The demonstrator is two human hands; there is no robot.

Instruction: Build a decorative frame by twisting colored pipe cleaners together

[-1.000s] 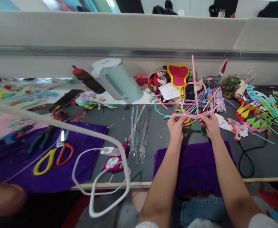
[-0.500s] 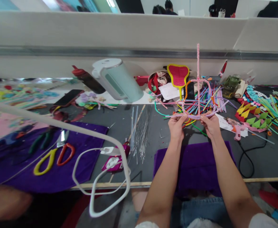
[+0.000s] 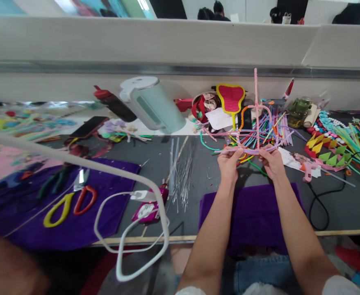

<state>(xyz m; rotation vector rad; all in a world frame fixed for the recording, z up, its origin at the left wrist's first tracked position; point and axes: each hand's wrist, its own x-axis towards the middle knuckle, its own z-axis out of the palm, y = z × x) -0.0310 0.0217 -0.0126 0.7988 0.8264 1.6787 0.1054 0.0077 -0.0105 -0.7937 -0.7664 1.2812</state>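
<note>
Above the table I hold a frame bent from pipe cleaners (image 3: 258, 119), with a tall pink twisted stem, rounded pink and orange side loops and a lilac strip along the bottom. My left hand (image 3: 228, 162) is closed, pinching the left part of the lilac strip. Fingers of my right hand (image 3: 271, 160) pinch the same strip just right of the stem. Behind the frame lies a heap of loose coloured pipe cleaners (image 3: 286, 131), which makes its lower edges hard to separate.
A folded purple cloth (image 3: 250, 217) lies under my forearms. To the right is a pink glue gun (image 3: 309, 170); to the left are wire stems (image 3: 186, 176), a kettle (image 3: 155, 104) and scissors (image 3: 80, 188). A white cable-like loop (image 3: 164, 221) crosses the foreground. Another person's blurred arm (image 3: 10, 258) is at lower left.
The stem's top has dropped a little, and the frame has tipped slightly. Both of my hands keep their pinch in nearly the same place. The other person's arm at lower left has shifted.
</note>
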